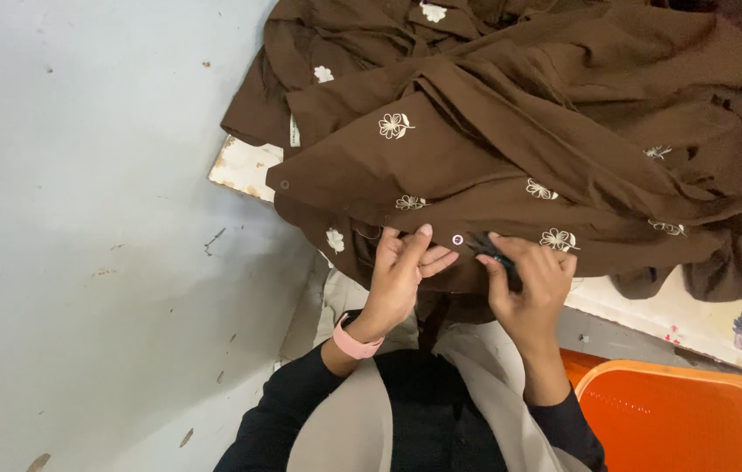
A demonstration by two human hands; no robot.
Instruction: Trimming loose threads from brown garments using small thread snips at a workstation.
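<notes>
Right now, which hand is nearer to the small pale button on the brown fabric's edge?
Left, narrowly. The left hand pinches the brown fabric just left of the button; the right hand holds a dark tool slightly farther to its right.

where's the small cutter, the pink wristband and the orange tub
small cutter (486, 247), head view, its dark blades at the right hand.
pink wristband (353, 341), head view, band on left wrist.
orange tub (694, 419), head view, its inner floor.

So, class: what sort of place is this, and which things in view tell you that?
Probably a garment workshop or a home sewing spot. A heap of brown embroidered fabric lies on a worn table; the left hand holds its buttoned edge while the right hand works small dark snips. An orange tub stands nearby.
</notes>
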